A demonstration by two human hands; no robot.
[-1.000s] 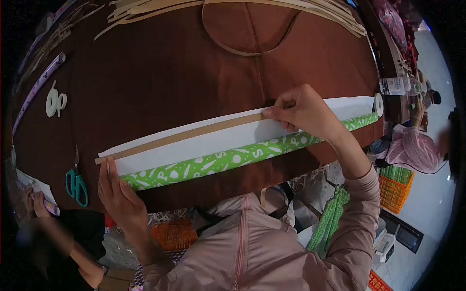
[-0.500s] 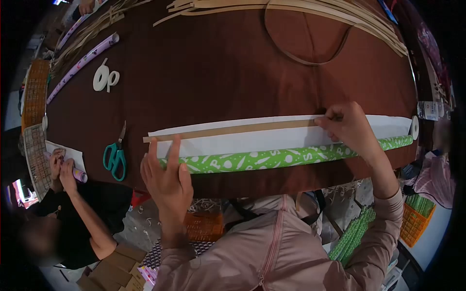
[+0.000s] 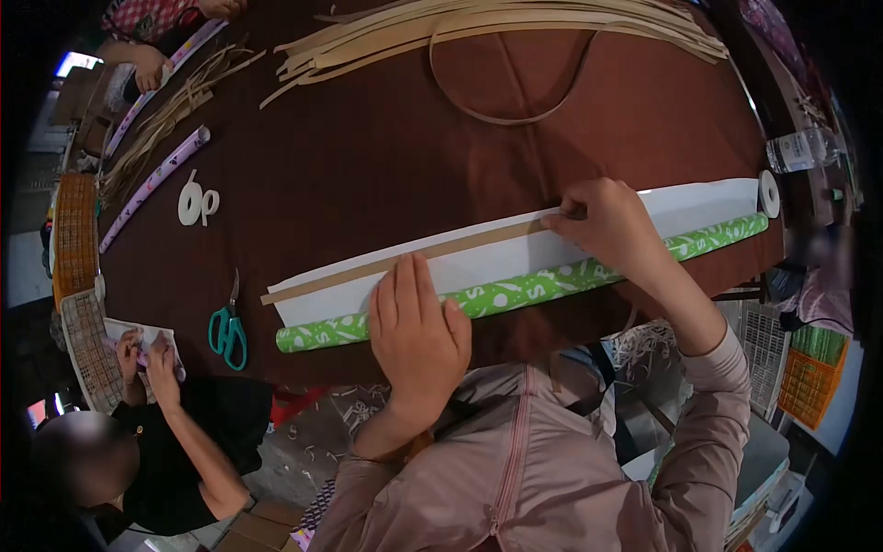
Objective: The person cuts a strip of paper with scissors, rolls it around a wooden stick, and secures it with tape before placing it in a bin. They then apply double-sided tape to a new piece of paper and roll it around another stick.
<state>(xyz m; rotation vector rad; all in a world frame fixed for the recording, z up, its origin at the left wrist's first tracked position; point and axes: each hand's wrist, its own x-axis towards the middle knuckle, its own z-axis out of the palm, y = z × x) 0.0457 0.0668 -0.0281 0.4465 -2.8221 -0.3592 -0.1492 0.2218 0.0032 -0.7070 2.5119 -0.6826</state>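
A sheet of wrapping paper [image 3: 699, 203] lies white side up, its near edge curled into a green roll [image 3: 543, 287] with white printed shapes. Along the white side runs a flat brown strip [image 3: 349, 277]. My left hand [image 3: 418, 331] lies flat with fingers stretched out, fingertips on the strip. Farther right, my right hand [image 3: 602, 225] pinches the strip between thumb and bent fingers; the part under the hand is hidden. Teal-handled scissors [image 3: 227, 331] lie partly open to the left of the sheet.
Two white tape rolls [image 3: 190, 203] lie at left, another tape roll [image 3: 770, 194] at the sheet's right end. Brown strips [image 3: 386, 41] are bundled at the back. A purple roll [image 3: 156, 184] is at left. A co-worker's hands [image 3: 152, 359] handle paper at lower left; another person's hand [image 3: 150, 69] is beyond.
My left hand has slid right along the strip, from near its left end, and its fingers are closer together. My right hand still pinches the strip. The view has shifted slightly.
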